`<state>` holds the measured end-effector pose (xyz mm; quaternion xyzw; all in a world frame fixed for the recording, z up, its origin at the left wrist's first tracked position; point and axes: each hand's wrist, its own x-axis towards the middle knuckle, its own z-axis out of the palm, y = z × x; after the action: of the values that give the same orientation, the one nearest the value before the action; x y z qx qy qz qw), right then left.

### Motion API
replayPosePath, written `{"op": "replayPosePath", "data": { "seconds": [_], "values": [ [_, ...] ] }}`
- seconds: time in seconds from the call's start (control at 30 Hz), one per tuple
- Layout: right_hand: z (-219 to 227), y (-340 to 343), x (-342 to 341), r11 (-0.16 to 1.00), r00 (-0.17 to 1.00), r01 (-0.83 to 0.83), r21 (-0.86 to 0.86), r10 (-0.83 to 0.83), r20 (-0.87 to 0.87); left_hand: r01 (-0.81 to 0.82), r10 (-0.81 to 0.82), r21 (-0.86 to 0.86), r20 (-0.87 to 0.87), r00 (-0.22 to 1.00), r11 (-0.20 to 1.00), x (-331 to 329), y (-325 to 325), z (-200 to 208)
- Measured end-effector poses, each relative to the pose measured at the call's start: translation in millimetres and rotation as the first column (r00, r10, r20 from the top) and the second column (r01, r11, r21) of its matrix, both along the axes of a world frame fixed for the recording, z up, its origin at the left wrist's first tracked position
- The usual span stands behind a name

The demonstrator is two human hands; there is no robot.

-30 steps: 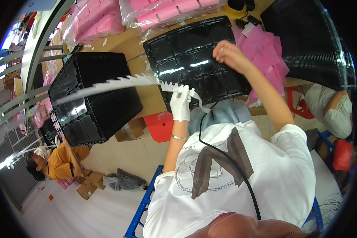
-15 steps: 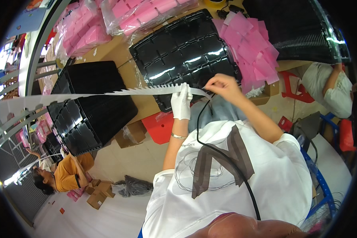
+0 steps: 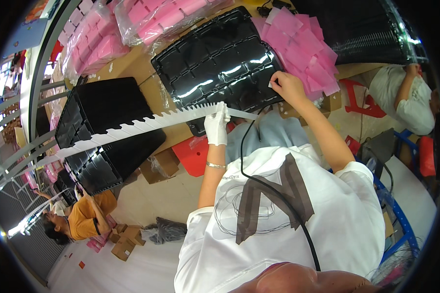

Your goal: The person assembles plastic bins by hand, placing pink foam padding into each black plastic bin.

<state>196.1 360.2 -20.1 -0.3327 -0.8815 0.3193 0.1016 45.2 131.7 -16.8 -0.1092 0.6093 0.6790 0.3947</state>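
My left hand (image 3: 217,128), in a white glove, is closed around a long white strip (image 3: 146,123) with a row of small raised tabs along its upper edge. The strip runs far off to the left, and its short smooth end sticks out right of the glove. My bare right hand (image 3: 289,87) is at the right edge of a black moulded plastic tray (image 3: 215,51) with several compartments. Its thumb and fingertips pinch a small pale piece (image 3: 270,85), too small to make out fully. The tray lies tilted across the worktable in front of me.
Loose pink sheets (image 3: 298,46) are heaped right of the tray. Stacked black trays stand left (image 3: 110,117) and far right (image 3: 364,31). Bagged pink pieces (image 3: 166,22) lie at the back. A black cable (image 3: 278,193) hangs down my front. Another person (image 3: 90,212) works at lower left.
My right hand has moved from the strip's end up and right to the tray's right edge. The strip has dropped lower on the left, its tabs showing more. The view has shifted slightly.
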Motion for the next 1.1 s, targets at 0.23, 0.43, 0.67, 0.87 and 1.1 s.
{"op": "replayPosePath", "data": {
  "seconds": [0.23,0.43,0.67,0.87,1.1],
  "values": [
    [-3.0,0.6,-0.8,1.0,1.0,-0.006,0.025,0.006,0.014,0.02,-0.02,0.026,-0.018,1.0,0.999,-0.6,-1.5,0.6],
    [-3.2,7.6,9.6,0.997,0.995,-0.069,-0.029,0.067,-0.072,0.044,-0.043,0.009,-0.061,0.997,0.999,2.5,2.9,5.5],
    [23.6,12.4,66.6,0.736,0.939,-0.088,-0.672,-0.165,-0.303,0.157,-0.211,-0.202,-0.281,0.936,0.967,10.2,-17.2,11.2],
    [-113.4,46.0,238.6,0.328,0.702,0.642,-0.694,-0.616,0.358,0.254,-0.604,-0.569,-0.592,0.534,0.782,27.4,-70.0,6.2],
    [-254.9,104.2,335.5,-0.022,0.193,0.755,-0.656,-0.947,0.255,0.272,-0.556,-0.535,-0.489,0.672,0.8,36.7,-83.5,-2.7]
  ]
}}
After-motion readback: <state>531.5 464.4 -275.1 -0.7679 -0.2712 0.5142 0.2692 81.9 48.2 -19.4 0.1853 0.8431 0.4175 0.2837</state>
